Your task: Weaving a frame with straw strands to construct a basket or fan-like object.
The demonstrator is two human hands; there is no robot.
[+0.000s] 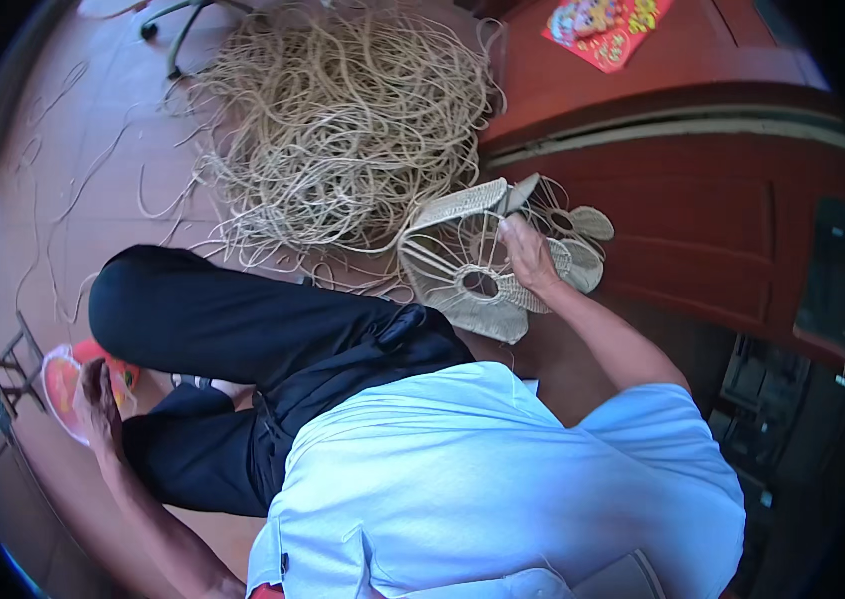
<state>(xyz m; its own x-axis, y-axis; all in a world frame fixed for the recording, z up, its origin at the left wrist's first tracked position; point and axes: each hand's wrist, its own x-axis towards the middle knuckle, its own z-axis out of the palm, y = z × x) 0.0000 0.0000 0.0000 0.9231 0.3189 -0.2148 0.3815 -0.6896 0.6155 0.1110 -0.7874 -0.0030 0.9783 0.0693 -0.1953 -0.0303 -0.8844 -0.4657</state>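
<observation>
My right hand (530,256) is closed on the upper part of a woven straw piece (487,324). The piece has flat woven panels, a ring-shaped opening with strands running out from it, and small rounded woven lobes on its right. Far to the left, my left hand (97,404) is at a rounded red and pink thing with a pale rim (61,391). Its fingers are dark and blurred, so their grip on it is unclear. A large tangled heap of straw-coloured cord (352,130) lies on the floor beyond my knee, close to the woven piece.
A reddish-brown wooden cabinet (662,210) stands along the right, with a red printed sheet (604,28) on top. Loose cords trail over the tiled floor (93,190) at left. A wheeled chair base (178,45) is beyond. Dark items (750,384) sit at lower right.
</observation>
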